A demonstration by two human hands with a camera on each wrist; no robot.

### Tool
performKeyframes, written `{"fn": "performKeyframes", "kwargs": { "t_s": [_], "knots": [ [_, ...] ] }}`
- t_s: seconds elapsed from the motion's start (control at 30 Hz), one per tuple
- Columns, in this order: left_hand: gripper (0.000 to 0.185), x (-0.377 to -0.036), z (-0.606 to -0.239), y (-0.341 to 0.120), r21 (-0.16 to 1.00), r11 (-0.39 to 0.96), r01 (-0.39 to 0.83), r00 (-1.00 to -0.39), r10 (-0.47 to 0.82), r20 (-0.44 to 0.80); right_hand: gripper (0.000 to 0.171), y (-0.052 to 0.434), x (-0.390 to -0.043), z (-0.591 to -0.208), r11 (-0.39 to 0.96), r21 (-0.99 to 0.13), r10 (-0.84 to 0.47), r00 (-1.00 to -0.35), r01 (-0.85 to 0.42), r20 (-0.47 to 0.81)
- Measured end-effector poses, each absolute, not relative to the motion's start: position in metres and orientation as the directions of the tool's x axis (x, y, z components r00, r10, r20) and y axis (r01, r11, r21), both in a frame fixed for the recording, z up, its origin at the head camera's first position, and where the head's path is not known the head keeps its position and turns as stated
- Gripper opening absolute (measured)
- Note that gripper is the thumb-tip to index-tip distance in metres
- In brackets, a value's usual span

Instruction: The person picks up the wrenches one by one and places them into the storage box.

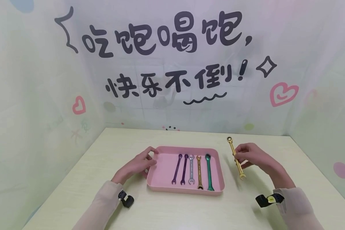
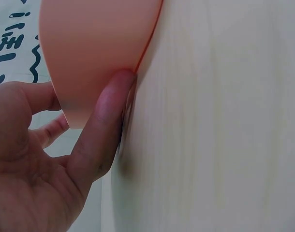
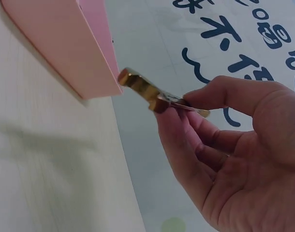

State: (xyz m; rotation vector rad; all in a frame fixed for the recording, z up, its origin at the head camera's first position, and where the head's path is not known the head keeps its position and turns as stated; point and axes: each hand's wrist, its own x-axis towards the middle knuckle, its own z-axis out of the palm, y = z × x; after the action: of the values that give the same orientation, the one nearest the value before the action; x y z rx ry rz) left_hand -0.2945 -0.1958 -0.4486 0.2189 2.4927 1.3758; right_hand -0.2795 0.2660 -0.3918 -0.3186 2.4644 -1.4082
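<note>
Your right hand [image 1: 254,158] pinches the gold wrench [image 1: 235,157] mid-shaft, lifted off the table right of the pink tray [image 1: 164,187] (five wrenches inside); your left hand [image 1: 138,165] rests open-fingered against the tray's left wall.

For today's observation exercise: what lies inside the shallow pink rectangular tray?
Inside the shallow pink rectangular tray lie five wrenches side by side: two purple, one silver, one gold, one green. Nothing covers them. The left hand touches the tray's left edge.
</note>
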Motion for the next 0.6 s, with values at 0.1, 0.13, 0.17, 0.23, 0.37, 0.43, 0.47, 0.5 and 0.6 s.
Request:
{"fn": "performKeyframes", "kwargs": {
  "t_s": [0.1,0.13,0.17,0.23,0.37,0.43,0.47,0.5,0.6],
  "knots": [
    [0.039,-0.296,-0.448,-0.196,0.845,0.535,-0.006,-0.949,0.264,-0.173,0.027,0.260,-0.281,-0.392,0.462,-0.886,-0.315,-0.942,-0.044,-0.117],
    [0.039,-0.296,-0.448,-0.196,0.843,0.537,-0.004,-0.949,0.265,-0.173,0.026,0.258,-0.281,-0.392,0.448,-0.893,-0.314,-0.943,-0.041,-0.114],
    [0.039,-0.296,-0.448,-0.196,0.843,0.538,-0.003,-0.949,0.265,-0.173,0.026,0.255,-0.281,-0.391,0.434,-0.900,-0.313,-0.943,-0.038,-0.111],
    [0.039,-0.296,-0.448,-0.196,0.841,0.541,-0.005,-0.949,0.263,-0.175,0.026,0.250,-0.282,-0.391,0.410,-0.912,-0.310,-0.945,-0.032,-0.106],
    [0.039,-0.295,-0.447,-0.197,0.841,0.541,-0.005,-0.950,0.260,-0.173,0.028,0.242,-0.282,-0.387,0.372,-0.928,-0.315,-0.945,-0.034,-0.091],
    [0.039,-0.293,-0.447,-0.197,0.842,0.540,-0.002,-0.947,0.269,-0.175,0.028,0.239,-0.283,-0.386,0.347,-0.937,-0.323,-0.943,-0.036,-0.084],
    [0.039,-0.293,-0.447,-0.197,0.843,0.538,-0.003,-0.946,0.272,-0.177,0.028,0.238,-0.283,-0.386,0.337,-0.941,-0.331,-0.940,-0.040,-0.079],
    [0.039,-0.292,-0.446,-0.197,0.845,0.535,-0.002,-0.944,0.277,-0.177,0.027,0.237,-0.283,-0.386,0.326,-0.944,-0.337,-0.939,-0.041,-0.075],
    [0.040,-0.291,-0.445,-0.198,0.848,0.529,0.005,-0.939,0.293,-0.177,0.022,0.233,-0.284,-0.385,0.299,-0.953,-0.348,-0.935,-0.045,-0.065]
  ]
}}
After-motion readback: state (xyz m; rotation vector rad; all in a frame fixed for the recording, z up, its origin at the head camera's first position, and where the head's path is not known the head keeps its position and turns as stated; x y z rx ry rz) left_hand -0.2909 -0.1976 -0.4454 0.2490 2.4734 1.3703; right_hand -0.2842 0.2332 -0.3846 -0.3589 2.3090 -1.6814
